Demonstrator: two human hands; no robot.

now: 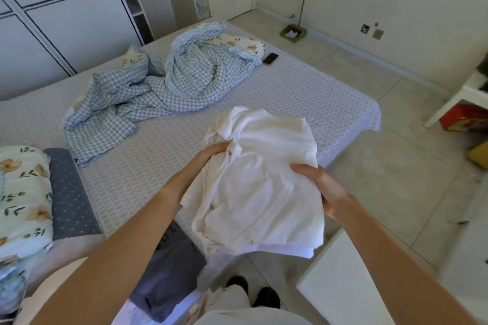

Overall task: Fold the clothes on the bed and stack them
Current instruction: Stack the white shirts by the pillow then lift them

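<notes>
Head view: both hands — left [208, 158], right [320, 187] — grip a crumpled white garment [258, 187], no writing legible.

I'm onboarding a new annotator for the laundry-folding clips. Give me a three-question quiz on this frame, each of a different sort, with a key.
1. True or false: both hands grip the white garment.
2. Multiple choice: what lies near the far edge of the bed, beside the checked duvet? A) a book B) a phone C) a remote
3. Fill in: a folded ____ garment lies at the near edge of the bed, below the left forearm.

Key
1. True: the left hand and the right hand each hold it, lifted above the bed.
2. B, the phone.
3. Grey: the grey garment.
</notes>
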